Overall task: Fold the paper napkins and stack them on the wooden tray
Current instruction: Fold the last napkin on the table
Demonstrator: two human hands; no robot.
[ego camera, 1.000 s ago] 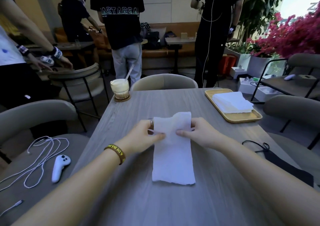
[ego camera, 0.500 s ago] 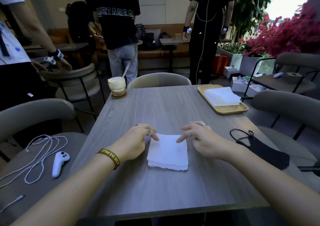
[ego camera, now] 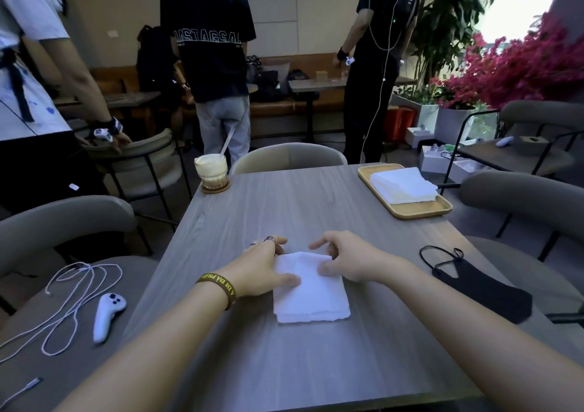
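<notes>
A white paper napkin (ego camera: 311, 291), folded to a near square, lies flat on the grey wooden table (ego camera: 284, 215) in front of me. My left hand (ego camera: 262, 269) is at its far left corner, thumb pressed on top and fingers curled at the far edge. Over at the far right corner, my right hand (ego camera: 344, 260) pinches the napkin between thumb and fingers. The wooden tray (ego camera: 420, 212) sits at the table's far right and carries a stack of folded white napkins (ego camera: 403, 184).
A glass of iced drink (ego camera: 211, 171) with a straw stands on a coaster at the far left. A black face mask (ego camera: 480, 288) lies right of the napkin. A white controller (ego camera: 107, 315) and cable (ego camera: 72, 298) rest on the left seat. Chairs ring the table; people stand beyond.
The long napkin strip was folded in half toward me into a square. Both hands then shifted onto its far corners, thumbs now on top.
</notes>
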